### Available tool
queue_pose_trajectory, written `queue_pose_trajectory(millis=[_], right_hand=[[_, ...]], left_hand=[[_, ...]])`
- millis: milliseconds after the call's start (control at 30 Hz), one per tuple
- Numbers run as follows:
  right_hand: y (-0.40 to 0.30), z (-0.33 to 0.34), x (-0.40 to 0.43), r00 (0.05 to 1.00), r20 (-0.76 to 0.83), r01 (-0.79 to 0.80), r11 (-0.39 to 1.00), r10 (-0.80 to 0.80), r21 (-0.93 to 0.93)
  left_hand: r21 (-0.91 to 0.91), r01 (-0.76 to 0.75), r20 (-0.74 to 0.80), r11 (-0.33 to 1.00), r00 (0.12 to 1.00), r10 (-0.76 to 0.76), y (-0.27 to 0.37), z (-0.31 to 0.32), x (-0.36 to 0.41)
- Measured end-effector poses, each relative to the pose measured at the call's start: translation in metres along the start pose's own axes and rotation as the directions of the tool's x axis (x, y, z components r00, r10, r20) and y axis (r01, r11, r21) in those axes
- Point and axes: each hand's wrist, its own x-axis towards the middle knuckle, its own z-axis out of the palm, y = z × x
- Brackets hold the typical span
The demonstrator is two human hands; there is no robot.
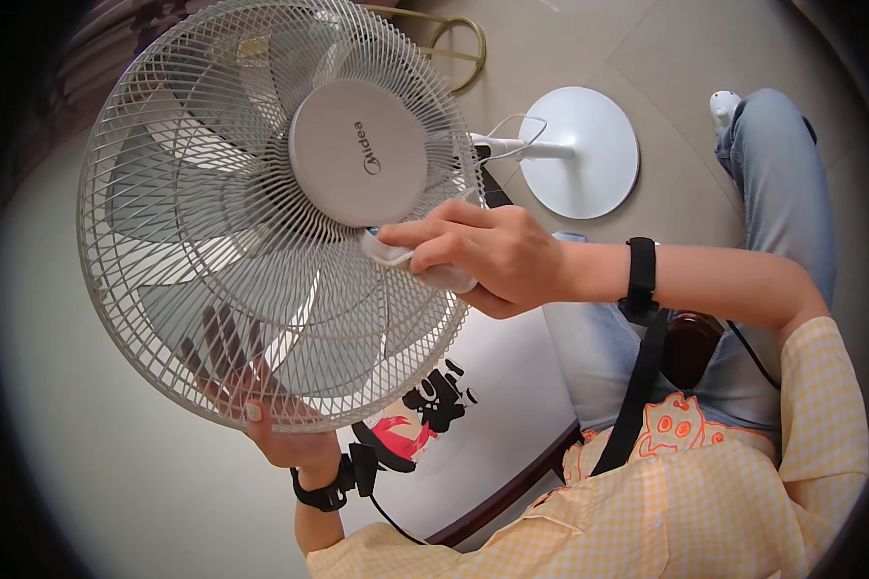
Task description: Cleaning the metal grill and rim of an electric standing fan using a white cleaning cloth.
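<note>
A white Midea pedestal fan with a round wire grille [210, 289] fills the upper left of the view. Its round centre cap [358, 152] faces me, and grey blades show behind the wires. My right hand [507, 253] pinches a crumpled white cloth [445, 279] against the front grille, just below the cap's lower right edge. A small blue bit shows at the cloth near the fingertips. My left hand [290, 441] grips the lower rim of the grille, thumb at the rim and fingers behind the wires.
The fan's round white base [579, 152] and pole are on the tiled floor, with a thin cable looped by the pole. A gold-coloured metal ring frame [458, 54] lies beyond. Below the grille is a white surface with a printed cartoon figure [442, 398] and a dark wooden edge [507, 499].
</note>
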Motion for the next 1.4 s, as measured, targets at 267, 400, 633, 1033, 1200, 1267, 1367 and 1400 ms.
queue_pose_trajectory(millis=[267,400,633,1033,1200,1267,1367,1400], right_hand=[[0.043,-0.011,-0.021,0.981,0.085,0.19,0.96,-0.176,-0.207],[0.063,-0.018,-0.026,0.972,0.118,0.232,0.918,-0.204,-0.323],[0.062,-0.018,-0.03,0.984,0.116,0.168,0.937,-0.138,-0.305],[0.013,0.001,-0.013,1.0,-0.015,-0.005,1.0,0.005,-0.018],[0.067,-0.017,-0.027,0.961,0.142,0.274,0.897,-0.239,-0.346],[0.083,-0.021,-0.033,0.955,0.165,0.293,0.875,-0.247,-0.386],[0.091,-0.026,-0.032,0.974,0.16,0.217,0.876,-0.162,-0.43],[0.091,-0.029,-0.029,0.978,0.157,0.197,0.863,-0.138,-0.466]], left_hand=[[-0.035,-0.028,0.009,0.999,1.0,0.028,-0.002,0.002,0.002],[-0.092,0.036,0.05,0.995,0.998,-0.032,0.003,0.005,0.001],[-0.047,0.078,-0.026,0.996,0.997,-0.08,0.003,0.009,0.004],[-0.072,-0.004,-0.063,0.997,0.998,0.0,-0.001,0.009,0.002],[-0.052,-0.053,-0.02,0.997,0.998,0.052,-0.003,0.008,0.005],[-0.054,-0.032,-0.022,0.998,0.999,0.031,-0.001,0.007,0.004],[-0.054,-0.017,-0.043,0.998,0.999,0.015,0.002,0.013,0.001],[-0.049,-0.02,-0.062,0.999,0.998,0.017,0.003,0.015,0.0]])
